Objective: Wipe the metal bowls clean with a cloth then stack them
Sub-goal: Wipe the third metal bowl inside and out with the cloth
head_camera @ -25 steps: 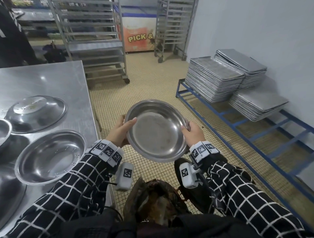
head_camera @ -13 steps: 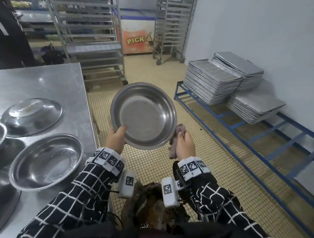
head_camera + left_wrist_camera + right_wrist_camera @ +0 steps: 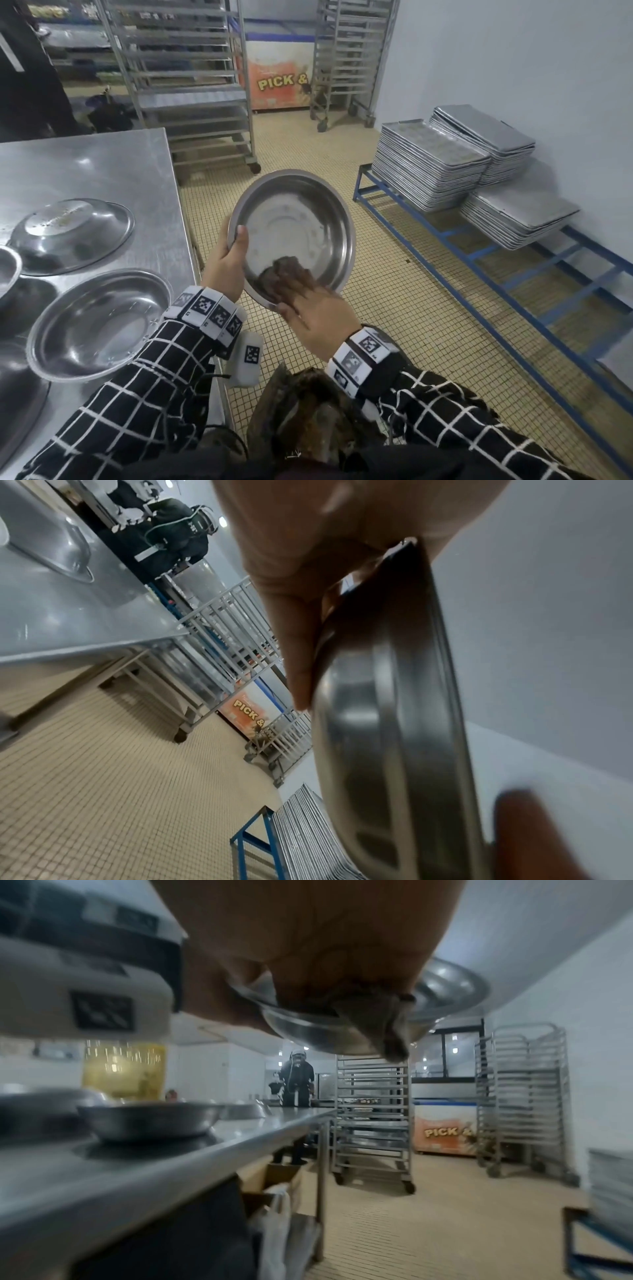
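Observation:
A metal bowl (image 3: 301,219) is held tilted toward me over the tiled floor. My left hand (image 3: 229,260) grips its left rim, thumb inside and fingers behind; the left wrist view shows the fingers (image 3: 298,642) on the bowl's (image 3: 394,723) back. My right hand (image 3: 308,301) holds a dark brownish cloth (image 3: 274,277) against the lower inside of the bowl, and motion blur hides the fingers. From the right wrist the cloth (image 3: 377,1023) is bunched under the palm against the bowl (image 3: 452,988).
A steel table (image 3: 102,164) at left carries an upright bowl (image 3: 99,322), an upturned bowl (image 3: 72,233) and parts of others at the left edge. Stacks of baking trays (image 3: 431,168) sit on a low blue rack (image 3: 479,260) at right. Wheeled racks (image 3: 191,85) stand behind.
My right hand left the bowl's right rim, took up the cloth and moved into the bowl. The left hand alone now holds the bowl, which tipped up toward me.

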Demonstrator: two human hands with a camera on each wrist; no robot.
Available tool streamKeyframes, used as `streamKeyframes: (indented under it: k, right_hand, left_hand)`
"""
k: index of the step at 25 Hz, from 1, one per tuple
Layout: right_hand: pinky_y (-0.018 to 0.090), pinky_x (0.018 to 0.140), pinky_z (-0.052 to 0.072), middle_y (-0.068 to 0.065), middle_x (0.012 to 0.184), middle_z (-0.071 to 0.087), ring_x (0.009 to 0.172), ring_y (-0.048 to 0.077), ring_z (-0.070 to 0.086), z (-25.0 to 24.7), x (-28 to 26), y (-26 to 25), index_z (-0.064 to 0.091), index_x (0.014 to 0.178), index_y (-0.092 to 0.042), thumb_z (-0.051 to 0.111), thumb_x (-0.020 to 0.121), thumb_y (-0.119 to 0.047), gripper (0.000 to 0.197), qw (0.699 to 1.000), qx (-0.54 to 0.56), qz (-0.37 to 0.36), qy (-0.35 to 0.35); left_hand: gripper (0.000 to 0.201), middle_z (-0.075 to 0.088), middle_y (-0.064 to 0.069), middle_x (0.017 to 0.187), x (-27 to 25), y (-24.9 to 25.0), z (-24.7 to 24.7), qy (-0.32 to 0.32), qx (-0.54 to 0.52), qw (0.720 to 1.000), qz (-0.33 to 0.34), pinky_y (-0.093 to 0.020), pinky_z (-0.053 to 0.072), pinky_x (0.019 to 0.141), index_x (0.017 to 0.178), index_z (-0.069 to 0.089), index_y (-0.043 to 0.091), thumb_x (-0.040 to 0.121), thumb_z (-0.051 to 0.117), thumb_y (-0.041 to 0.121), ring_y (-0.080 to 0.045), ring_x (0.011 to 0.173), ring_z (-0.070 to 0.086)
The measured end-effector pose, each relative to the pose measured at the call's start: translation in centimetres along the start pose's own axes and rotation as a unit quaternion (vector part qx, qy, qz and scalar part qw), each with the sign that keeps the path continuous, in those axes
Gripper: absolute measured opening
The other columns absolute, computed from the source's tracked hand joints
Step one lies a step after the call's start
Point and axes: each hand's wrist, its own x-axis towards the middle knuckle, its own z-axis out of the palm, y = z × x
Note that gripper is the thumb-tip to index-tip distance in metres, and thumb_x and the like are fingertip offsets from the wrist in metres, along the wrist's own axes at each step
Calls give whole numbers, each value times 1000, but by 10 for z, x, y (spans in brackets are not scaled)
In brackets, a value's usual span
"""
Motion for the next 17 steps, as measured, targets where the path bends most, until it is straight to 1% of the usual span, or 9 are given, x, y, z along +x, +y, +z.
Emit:
streamKeyframes:
  k: [2,3,5,6,7,9,12,15,17]
  right_hand:
    - [43,119,12,-8,158,17,147,18,6,-3,-2,19,23,149,-31,4,93,-58,65,997,-66,27,5]
    - [42,120,10,-7,158,15,147,18,4,-3,-3,24,24,149,-30,10,96,-55,61,997,-59,41,5]
    - [41,120,10,-6,158,17,147,14,5,-3,-1,15,26,149,-26,19,99,-49,55,997,58,55,5]
    - [39,119,14,-6,157,22,146,12,10,-2,0,4,26,149,-26,22,100,-47,53,987,152,56,14]
    - [37,118,19,-6,155,28,144,10,17,0,1,-9,28,149,-26,23,101,-46,52,971,233,45,36]
    - [31,118,20,-8,153,32,142,5,22,4,0,-33,29,148,-26,22,102,-46,51,959,270,2,92]
    - [30,118,15,-10,154,28,145,6,14,10,-6,-34,27,149,-28,17,101,-48,53,979,177,-8,97]
    - [41,119,10,-8,157,19,147,13,0,11,-15,4,22,150,-29,7,97,-57,62,999,-21,35,4]
    - [44,120,2,-4,160,7,146,17,-11,7,-14,31,14,151,-27,2,94,-59,67,990,-123,64,-25]
  left_hand:
    - [51,53,6,130,-1,-1,-3,-5,23,1000,11,-7,41,84,147,30,22,100,34,41,-10,119,51]
    - [50,54,13,123,-5,0,-1,-12,32,999,13,-3,41,77,146,30,22,100,33,40,-4,113,53]
    - [45,46,26,106,-11,3,5,-19,45,999,20,6,36,65,145,28,21,101,32,33,23,93,47]
    - [45,44,26,103,-14,4,8,-23,50,998,23,7,34,64,145,25,20,102,31,30,29,84,44]
    - [47,46,22,105,-16,5,9,-25,56,998,30,7,34,65,147,23,19,102,31,30,28,83,45]
    - [50,49,14,115,-15,5,10,-19,66,997,37,3,34,71,148,22,20,101,32,34,13,93,49]
    - [46,55,16,111,-6,0,1,-14,47,998,39,-6,43,76,144,30,23,100,35,37,6,96,54]
    - [46,59,8,114,-5,-1,-7,-42,38,998,42,-22,49,84,141,38,22,99,37,41,-7,103,59]
    - [51,56,9,125,-5,-6,-8,-61,50,997,11,-11,44,88,143,36,23,98,37,47,-3,111,53]
